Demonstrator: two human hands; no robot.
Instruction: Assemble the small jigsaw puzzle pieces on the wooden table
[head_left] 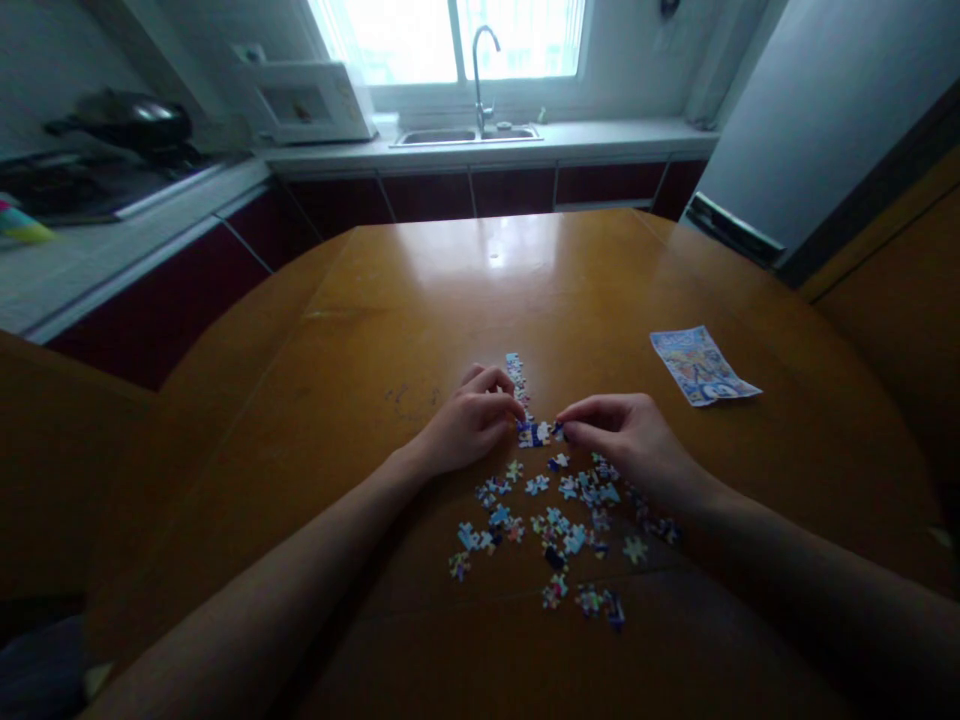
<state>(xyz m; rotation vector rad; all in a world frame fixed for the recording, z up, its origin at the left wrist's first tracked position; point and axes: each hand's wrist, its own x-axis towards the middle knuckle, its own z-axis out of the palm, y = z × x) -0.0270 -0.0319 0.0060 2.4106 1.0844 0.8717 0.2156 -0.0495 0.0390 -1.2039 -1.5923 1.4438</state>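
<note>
Several joined jigsaw puzzle pieces [535, 434], dark blue and white, lie on the table in front of me. My left hand [478, 415] is closed, with thumb and index fingertips at the left end of this joined section. My right hand [630, 435] pinches a single dark blue and white puzzle piece [558, 430] just right of the section, with little or no gap between them. A narrow strip of joined pieces [517, 382] runs away from me behind the section. Many loose puzzle pieces [574, 538] are scattered nearer to me, some partly hidden under my right wrist.
A creased printed picture sheet [705, 365] lies on the right of the wooden table [360, 320]. Beyond the table are a counter with a sink [439, 137], a white microwave [307, 103] and a stove with a dark pan [131, 120]. A fridge [817, 110] stands at the right.
</note>
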